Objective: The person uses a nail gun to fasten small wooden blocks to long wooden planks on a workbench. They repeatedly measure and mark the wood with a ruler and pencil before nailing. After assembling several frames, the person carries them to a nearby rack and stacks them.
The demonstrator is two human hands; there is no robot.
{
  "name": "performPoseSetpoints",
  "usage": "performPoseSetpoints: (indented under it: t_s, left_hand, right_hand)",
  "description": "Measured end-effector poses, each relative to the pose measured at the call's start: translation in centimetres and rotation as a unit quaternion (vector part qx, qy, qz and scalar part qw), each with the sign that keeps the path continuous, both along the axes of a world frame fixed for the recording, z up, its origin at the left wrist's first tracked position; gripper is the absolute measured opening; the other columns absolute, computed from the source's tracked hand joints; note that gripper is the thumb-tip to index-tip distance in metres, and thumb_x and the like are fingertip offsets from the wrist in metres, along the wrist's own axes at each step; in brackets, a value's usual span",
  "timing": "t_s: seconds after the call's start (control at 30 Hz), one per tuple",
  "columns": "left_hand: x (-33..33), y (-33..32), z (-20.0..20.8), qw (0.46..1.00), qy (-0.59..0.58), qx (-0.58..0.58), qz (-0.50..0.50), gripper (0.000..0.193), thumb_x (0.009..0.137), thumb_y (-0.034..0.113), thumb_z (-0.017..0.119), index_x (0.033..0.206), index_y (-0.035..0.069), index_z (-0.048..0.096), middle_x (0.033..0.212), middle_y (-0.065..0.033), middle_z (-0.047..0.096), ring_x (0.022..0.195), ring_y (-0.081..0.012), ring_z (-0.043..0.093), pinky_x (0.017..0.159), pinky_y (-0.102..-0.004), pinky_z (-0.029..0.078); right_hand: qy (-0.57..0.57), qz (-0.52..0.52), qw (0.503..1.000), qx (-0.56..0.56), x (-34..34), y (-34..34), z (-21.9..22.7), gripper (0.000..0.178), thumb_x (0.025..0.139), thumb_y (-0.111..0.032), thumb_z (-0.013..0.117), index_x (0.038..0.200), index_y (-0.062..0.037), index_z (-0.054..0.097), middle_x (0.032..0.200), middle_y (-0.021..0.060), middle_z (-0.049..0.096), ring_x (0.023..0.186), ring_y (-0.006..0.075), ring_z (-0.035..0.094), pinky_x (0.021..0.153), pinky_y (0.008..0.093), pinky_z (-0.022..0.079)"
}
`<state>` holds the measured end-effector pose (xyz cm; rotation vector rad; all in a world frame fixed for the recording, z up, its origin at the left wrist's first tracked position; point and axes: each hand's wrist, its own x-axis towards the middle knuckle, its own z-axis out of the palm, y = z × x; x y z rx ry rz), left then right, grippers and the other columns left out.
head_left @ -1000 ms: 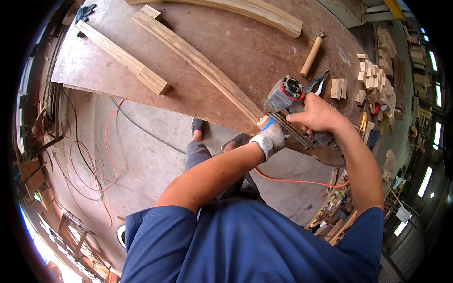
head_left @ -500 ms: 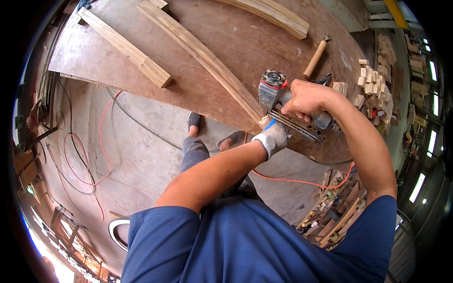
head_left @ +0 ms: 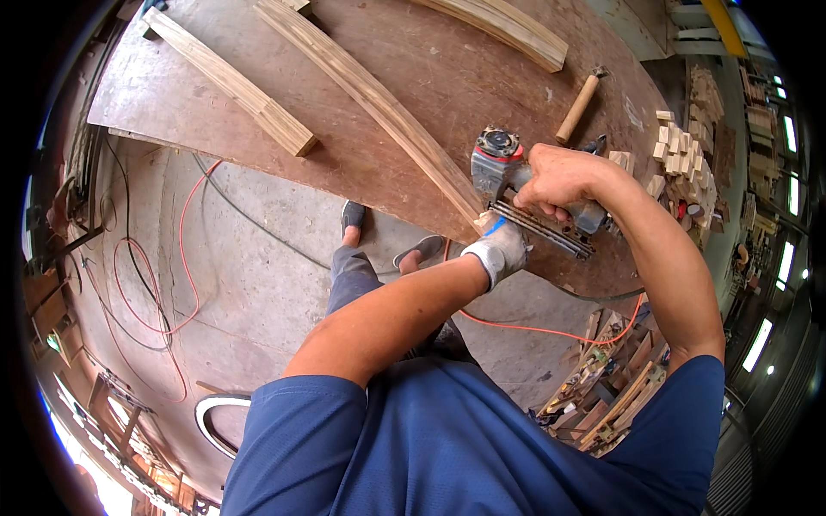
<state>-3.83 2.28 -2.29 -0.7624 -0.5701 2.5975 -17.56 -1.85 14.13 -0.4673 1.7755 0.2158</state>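
Nail gun (head_left: 492,175) is resting at the near edge of the table (head_left: 490,95), right of centre in our view, its round dark head facing up toward us and a red band circling just below it. Our bare right hand (head_left: 555,179) is holding it from the right: the grip is closing tightly around the handle. The magazine is running down toward the lower right, under that hand.

Our left hand (head_left: 506,245), wearing a white glove with a blue mark, is reaching to the near end of a long wooden strip (head_left: 370,93), just beside the tool's nose. Its fingers are mostly hiding from us, so we are not able to tell whether that grip is clamping the wood or staying apart.

The strip is slanting away toward the upper left. A shorter bar (head_left: 232,84) is lying to its left, and a thick beam (head_left: 516,33) is lying at the far side. Beyond our right hand, a hammer (head_left: 576,110) with a wooden handle is lying near a heap of pale blocks (head_left: 680,153). Below the table, grey floor (head_left: 249,215) is showing, with scrap wood (head_left: 615,383) piling up at the lower right.
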Motion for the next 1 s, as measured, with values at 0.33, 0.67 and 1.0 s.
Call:
performPoseSetpoints:
  t_s: [0.33, 0.67, 1.0]
  left_hand:
    - [0.2, -0.2, -0.7, 0.997, 0.021, -0.067, -0.031, 0.043, 0.111, 0.032, 0.034, 0.122, 0.001, 0.061, 0.110, -0.0160, 0.071, 0.105, -0.0300, 0.071, 0.092, -0.0454, 0.061]
    - [0.1, 0.1, -0.1, 0.999, -0.034, -0.015, -0.023, 0.052, 0.111, 0.043, 0.034, 0.121, -0.001, 0.062, 0.106, -0.0185, 0.071, 0.101, -0.0318, 0.071, 0.092, -0.0452, 0.061]
    - [0.3, -0.9, 1.1, 0.993, 0.016, -0.114, -0.038, 0.038, 0.110, 0.027, 0.037, 0.119, 0.000, 0.062, 0.108, -0.0155, 0.072, 0.104, -0.0304, 0.071, 0.091, -0.0463, 0.062]
  right_hand:
    - [-0.003, -0.020, 1.000, 0.008, 0.0, 0.0, 0.1, 0.045, 0.087, -0.025, 0.070, 0.052, 0.0012, 0.062, 0.051, 0.0124, 0.063, 0.048, 0.0203, 0.064, 0.057, 0.0348, 0.053]
    - [-0.003, -0.009, 1.000, 0.010, 0.0, -0.2, 0.3, 0.043, 0.085, -0.026, 0.070, 0.052, 0.0014, 0.063, 0.052, 0.0121, 0.064, 0.049, 0.0200, 0.065, 0.058, 0.0337, 0.054]
    - [0.002, 0.006, 1.000, 0.018, 0.0, 0.0, -0.1, 0.041, 0.082, -0.026, 0.069, 0.053, 0.0021, 0.064, 0.053, 0.0127, 0.065, 0.050, 0.0189, 0.065, 0.057, 0.0335, 0.053]
